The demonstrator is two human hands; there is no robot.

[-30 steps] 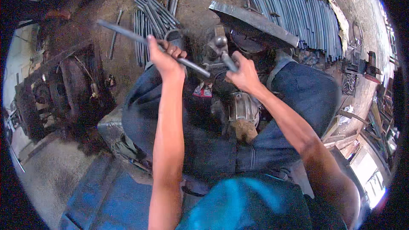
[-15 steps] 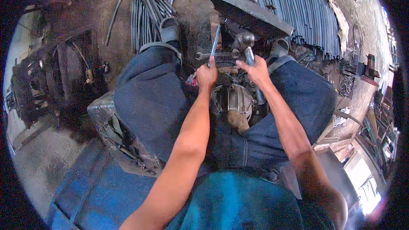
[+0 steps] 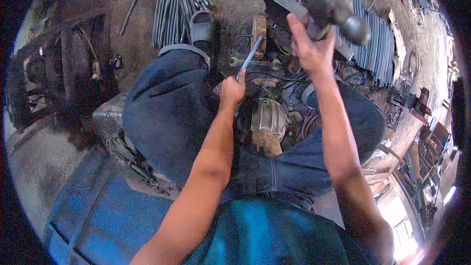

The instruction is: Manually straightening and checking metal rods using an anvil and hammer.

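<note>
We see the hammer only as a blur: its head hangs raised at the far right, close to the top edge, and most of the handle is lost inside the right hand. Those fingers are wrapped round the handle, the thumb stretched up along it. The left hand has its fingers tight round a thin metal rod, which slants away to the far right; its near end is hidden in the fist. The rod's tip overlaps a brown block from our view – we cannot tell whether they touch. A wrench lies on the ground beyond the left hand, partly covered by the rod. The hammer and right hand hide much of a dark metal plate and some of the right rod pile; the left rod pile is cut off at the top edge.

Half a second ago we saw the hammer low, just right of the left hand; now it is up and farther away. The rod has barely shifted – its slant leans more to the right.
</note>
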